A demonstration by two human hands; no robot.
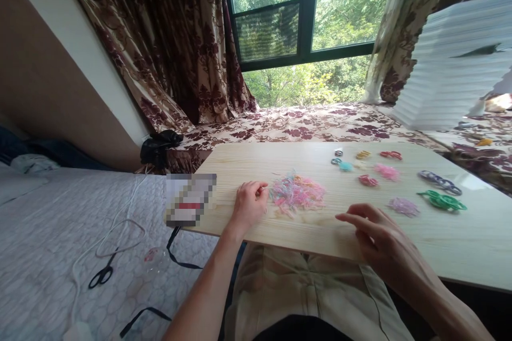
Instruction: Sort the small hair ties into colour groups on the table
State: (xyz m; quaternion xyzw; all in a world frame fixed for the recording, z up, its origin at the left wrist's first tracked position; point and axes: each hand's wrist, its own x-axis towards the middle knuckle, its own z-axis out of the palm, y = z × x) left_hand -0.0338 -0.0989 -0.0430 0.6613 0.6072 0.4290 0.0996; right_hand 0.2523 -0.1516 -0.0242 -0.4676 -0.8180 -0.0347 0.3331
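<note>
A loose pile of small pastel bands [298, 194], mostly pink with blue and orange among them, lies on the pale wooden tabletop [308, 234]. At the pile's left edge rests my left hand [251, 201], its fingers curled in; what they hold, if anything, is too small to make out. My right hand [372, 229] is to the right of the pile, over the near part of the table. Its index finger stretches toward the pile while the other fingers bend, and no object shows in it. Closest to this hand is a small heap of lilac bands [404, 206].
Sorted on the right are pink bands [387, 172], turquoise bands [345, 167], green hair ties [444, 201], purple hair ties [440, 182] and red hair ties [368, 180]. A blurred-out box [191, 200] overlaps the table's left edge. Scissors [102, 275] lie on the bed.
</note>
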